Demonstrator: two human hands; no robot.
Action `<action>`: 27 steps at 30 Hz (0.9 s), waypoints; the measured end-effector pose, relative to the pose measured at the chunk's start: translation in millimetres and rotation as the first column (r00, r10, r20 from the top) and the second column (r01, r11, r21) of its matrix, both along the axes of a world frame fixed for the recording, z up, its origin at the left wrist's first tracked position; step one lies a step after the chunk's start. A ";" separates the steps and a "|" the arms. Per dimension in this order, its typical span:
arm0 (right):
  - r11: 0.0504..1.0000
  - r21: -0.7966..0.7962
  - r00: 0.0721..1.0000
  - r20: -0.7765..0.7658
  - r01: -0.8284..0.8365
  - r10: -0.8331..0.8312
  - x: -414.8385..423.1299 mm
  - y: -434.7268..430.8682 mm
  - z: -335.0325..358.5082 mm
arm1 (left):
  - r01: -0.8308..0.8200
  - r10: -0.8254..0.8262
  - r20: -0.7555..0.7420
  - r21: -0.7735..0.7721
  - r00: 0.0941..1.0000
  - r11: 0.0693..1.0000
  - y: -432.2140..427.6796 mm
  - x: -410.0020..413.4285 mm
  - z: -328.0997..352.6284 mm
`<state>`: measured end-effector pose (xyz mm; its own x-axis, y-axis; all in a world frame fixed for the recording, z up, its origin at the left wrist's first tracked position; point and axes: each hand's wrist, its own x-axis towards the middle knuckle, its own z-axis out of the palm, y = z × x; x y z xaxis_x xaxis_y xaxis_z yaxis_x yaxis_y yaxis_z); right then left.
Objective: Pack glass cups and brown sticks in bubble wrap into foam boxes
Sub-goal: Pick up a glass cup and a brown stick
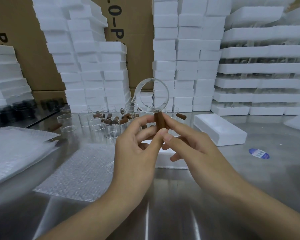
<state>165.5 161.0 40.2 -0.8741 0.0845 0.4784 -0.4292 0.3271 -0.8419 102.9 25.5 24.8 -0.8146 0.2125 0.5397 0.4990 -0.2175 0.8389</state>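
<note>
A stack of bubble wrap sheets (16,149) is lying at the far left of the steel table (180,205). One loose sheet of bubble wrap (80,172) is lying flat just right of it, in front of the person. Behind that sheet, empty glass cups (100,122) are standing grouped together, with brown sticks (123,120) lying among them. The left hand (137,153) is pinching the lower end of a brown stick (160,121) between thumb and fingers. That stick is standing upright above the table, and a glass cup (152,95) is sitting at its top, mouth facing the camera. The right hand (189,146) is gripping the same stick from the other side, thumb touching the left thumb. A white foam box (219,129) is resting on the table to the right, well apart from the hands. Foam boxes (180,58) are standing stacked along the back.
</note>
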 end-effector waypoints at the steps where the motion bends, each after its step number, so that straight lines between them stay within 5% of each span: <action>1: 1.000 0.000 1.000 0.001 -0.003 0.003 0.1 -0.2 0.1 | -0.001 0.001 0.001 0.002 1.000 1.000 -0.2 0.4 0.7; 18: 1.000 -0.013 1.000 -0.009 -0.018 0.018 1.3 -7.3 0.0 | -0.070 0.070 -0.031 -0.003 0.997 0.998 -2.3 -2.2 5.8; 27: 0.961 -0.258 0.994 0.067 0.102 -0.088 1.6 -8.9 -1.0 | -0.091 0.083 -0.078 -0.105 0.993 0.990 2.4 2.3 -2.5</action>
<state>167.1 152.2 39.3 -0.8800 0.2836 0.3810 -0.3581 0.1308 -0.9245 105.2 28.0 22.2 -0.7916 0.2029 0.5764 0.5733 -0.0801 0.8154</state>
